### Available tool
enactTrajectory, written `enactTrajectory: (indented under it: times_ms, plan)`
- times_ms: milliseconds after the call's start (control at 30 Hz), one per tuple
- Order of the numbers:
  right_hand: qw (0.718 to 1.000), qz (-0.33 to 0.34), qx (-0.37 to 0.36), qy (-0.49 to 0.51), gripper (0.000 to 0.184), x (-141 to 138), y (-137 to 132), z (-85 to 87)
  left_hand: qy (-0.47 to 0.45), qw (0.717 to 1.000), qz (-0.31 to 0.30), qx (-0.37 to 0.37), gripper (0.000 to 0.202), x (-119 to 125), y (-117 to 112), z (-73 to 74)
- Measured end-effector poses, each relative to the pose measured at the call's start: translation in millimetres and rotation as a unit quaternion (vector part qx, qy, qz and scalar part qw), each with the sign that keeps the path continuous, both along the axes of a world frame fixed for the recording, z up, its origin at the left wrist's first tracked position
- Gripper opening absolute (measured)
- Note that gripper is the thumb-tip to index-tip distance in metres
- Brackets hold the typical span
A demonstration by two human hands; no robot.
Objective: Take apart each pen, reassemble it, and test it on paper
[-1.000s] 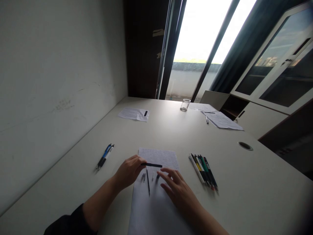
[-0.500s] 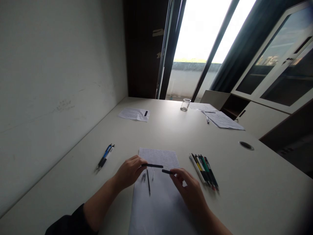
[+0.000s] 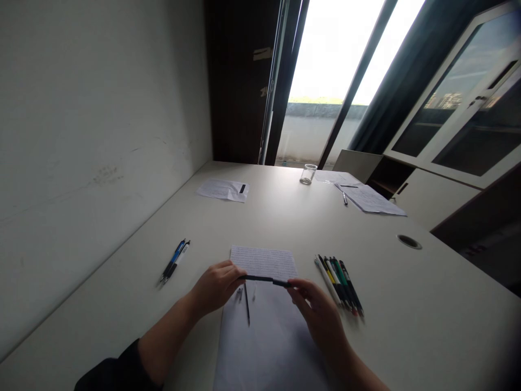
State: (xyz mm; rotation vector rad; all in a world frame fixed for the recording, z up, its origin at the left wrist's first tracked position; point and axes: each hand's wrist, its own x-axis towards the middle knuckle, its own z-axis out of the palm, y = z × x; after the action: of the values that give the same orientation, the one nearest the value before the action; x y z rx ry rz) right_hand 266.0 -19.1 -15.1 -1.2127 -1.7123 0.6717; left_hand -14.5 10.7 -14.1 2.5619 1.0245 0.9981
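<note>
Between both hands, over the written sheet of paper (image 3: pixel 264 260), two black pen parts meet end to end. My left hand (image 3: pixel 217 285) pinches the longer pen barrel (image 3: pixel 259 278) by its left end. A shorter black pen piece (image 3: pixel 280 283) is pinched at its right end by my right hand (image 3: pixel 315 304). The inner ends appear to touch at a slight angle; I cannot tell whether one sits inside the other. Below the left fingers, a dark pen refill (image 3: pixel 247 309) lies on the paper, with small clear and dark pen parts (image 3: pixel 239 294) near it.
Two pens (image 3: pixel 176 262) lie on the left of the white table, and a row of several pens (image 3: pixel 340 285) on the right. Farther back are a folded sheet (image 3: pixel 223 190), a glass (image 3: pixel 308 174) and stacked papers (image 3: pixel 372 200). A cable hole (image 3: pixel 409 242) is at right.
The gap between the two black pen parts has closed. My right hand and its piece have shifted slightly right, and the left hand's barrel now lines up with it.
</note>
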Motion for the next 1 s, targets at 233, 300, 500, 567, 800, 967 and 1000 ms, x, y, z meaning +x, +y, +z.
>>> enactTrajectory:
  times_ms: [233, 300, 500, 567, 800, 967, 1000]
  plan:
    - [1.0, -0.014, -0.013, 0.01, 0.022, 1.4, -0.7, -0.5, 0.002, 1.0, -0.006, -0.008, 0.014, 0.4, -0.9, 0.4]
    - [1.0, -0.015, -0.008, 0.014, 0.022, 0.7, -0.6, -0.1, 0.005, 1.0, -0.007, -0.01, 0.015, 0.3, -0.9, 0.4]
    - [1.0, -0.006, 0.007, -0.001, 0.022, -0.2, 0.8, 1.3, 0.022, 1.0, -0.013, -0.01, 0.015, -0.2, -0.1, 2.1]
    - [1.0, -0.007, -0.001, -0.001, 0.024, 0.9, 1.2, -0.1, 0.028, 0.999, -0.016, -0.012, 0.016, -0.2, 0.1, 3.0]
    - [1.0, -0.012, -0.021, -0.02, 0.028, 1.9, 1.3, -2.1, 0.028, 0.999, -0.023, 0.006, 0.015, -0.4, -1.0, 7.9]
    - [0.999, -0.01, 0.014, -0.036, 0.025, 0.2, 1.1, 1.8, 0.036, 0.999, -0.027, 0.015, 0.016, 0.3, -1.7, 10.0]
    - [0.999, -0.009, 0.016, -0.039, 0.024, -0.3, 1.0, 2.7, 0.038, 0.999, -0.028, 0.015, 0.016, 0.6, -2.0, 10.3]
